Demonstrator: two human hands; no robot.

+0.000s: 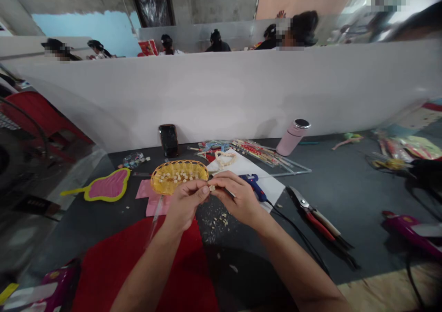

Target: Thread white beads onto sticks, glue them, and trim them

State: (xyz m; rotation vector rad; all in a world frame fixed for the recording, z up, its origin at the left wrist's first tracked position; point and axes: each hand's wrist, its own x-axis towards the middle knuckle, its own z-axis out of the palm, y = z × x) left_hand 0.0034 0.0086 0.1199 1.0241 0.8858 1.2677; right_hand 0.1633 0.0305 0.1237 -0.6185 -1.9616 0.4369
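Between my two hands, over the dark table, is a small cream-coloured piece (212,188). My left hand (188,201) pinches it with thumb and forefinger, and my right hand (236,197) closes its fingertips on the other side. Its exact kind is too small to make out. Just behind my left hand stands a yellow woven basket (155,183) with several similar pale pieces inside. A blue glue gun (253,183) lies on a white sheet (276,188) beyond my right hand. On that sheet's far end rests a ring (226,158) of pale pieces. Crumbs and chips (221,220) are scattered below my hands.
Pruning shears (316,220) and the glue gun's black cord (304,236) lie to the right. A pink flask (293,138), sticks (255,153) and a phone (168,140) stand or lie near the white partition (207,95). Red cloth (138,266) and a pink hand fan (108,186) are left.
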